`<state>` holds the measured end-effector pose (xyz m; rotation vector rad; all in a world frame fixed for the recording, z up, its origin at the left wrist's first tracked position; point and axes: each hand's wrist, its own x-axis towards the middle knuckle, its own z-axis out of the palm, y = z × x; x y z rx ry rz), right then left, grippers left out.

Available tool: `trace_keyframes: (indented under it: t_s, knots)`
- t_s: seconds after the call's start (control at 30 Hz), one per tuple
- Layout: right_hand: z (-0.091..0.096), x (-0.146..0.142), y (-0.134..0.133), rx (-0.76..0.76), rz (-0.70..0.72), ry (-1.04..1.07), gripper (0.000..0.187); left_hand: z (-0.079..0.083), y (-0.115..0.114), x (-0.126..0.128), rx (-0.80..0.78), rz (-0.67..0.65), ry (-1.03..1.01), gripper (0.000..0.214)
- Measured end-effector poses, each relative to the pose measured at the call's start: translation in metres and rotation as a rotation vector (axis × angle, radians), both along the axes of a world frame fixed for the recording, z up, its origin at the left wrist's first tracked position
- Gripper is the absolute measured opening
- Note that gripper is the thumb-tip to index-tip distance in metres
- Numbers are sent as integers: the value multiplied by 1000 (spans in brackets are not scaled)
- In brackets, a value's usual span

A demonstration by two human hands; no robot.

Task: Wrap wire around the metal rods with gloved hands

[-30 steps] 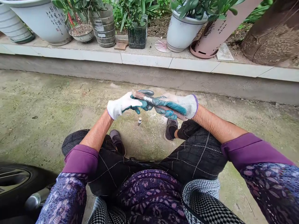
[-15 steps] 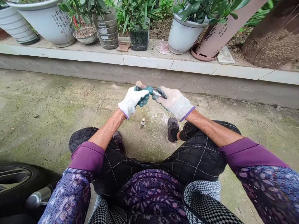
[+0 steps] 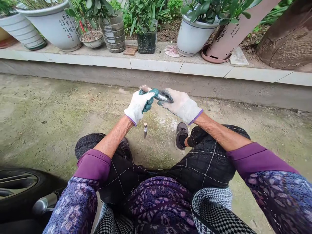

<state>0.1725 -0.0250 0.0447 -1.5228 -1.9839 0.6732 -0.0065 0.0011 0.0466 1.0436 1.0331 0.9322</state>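
Note:
Out in front of my body, both hands in white gloves with green-coated fingers are closed around a short, thick rod (image 3: 162, 97). Its left end is brown like wood, and a shiny silver stretch shows between the hands. My left hand (image 3: 141, 102) wraps the brown end, thumb lying along the top. Around the silver and dark right end, my right hand (image 3: 179, 102) is closed, hiding its tip. What kind of tool the rod is, I cannot tell. Below my left hand, a small pale-topped cylinder (image 3: 145, 127) stands on the ground, apart from both hands.
Ahead runs a low tiled ledge (image 3: 156, 65) with several potted plants, among them a white pot (image 3: 193, 37) and a dark square pot (image 3: 147, 42). A black wheel (image 3: 21, 188) is close at lower left. My shoe (image 3: 182, 133) rests on the mossy concrete ground (image 3: 60, 107).
Both hands keep hold of the rod, which has shifted slightly, with less of its brown end face showing. The view has turned a little, moving the ledge and pots rightward.

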Motion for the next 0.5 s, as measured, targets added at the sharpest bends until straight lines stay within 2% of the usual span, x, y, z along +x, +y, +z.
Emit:
trace_keyframes:
  t_s: [0.07, 0.23, 0.3, 0.4, 0.5]
  knots:
    - [6, -1, -3, 19, -20, 51, 33, 4, 2, 0, 0, -53, -52, 23]
    - [29, 3, -16, -363, 64, 652, 36, 14, -2, -8, 64, -204, -74, 15]
    - [33, 8, -18, -471, 124, 785, 36, 13, -3, -13, 75, -225, -66, 12]
    - [34, 20, -19, -631, 245, 784, 35, 10, -4, -17, 103, -254, 30, 9]
    - [30, 32, -20, -760, 378, 679, 37, 9, -7, -19, 155, -317, 214, 7]
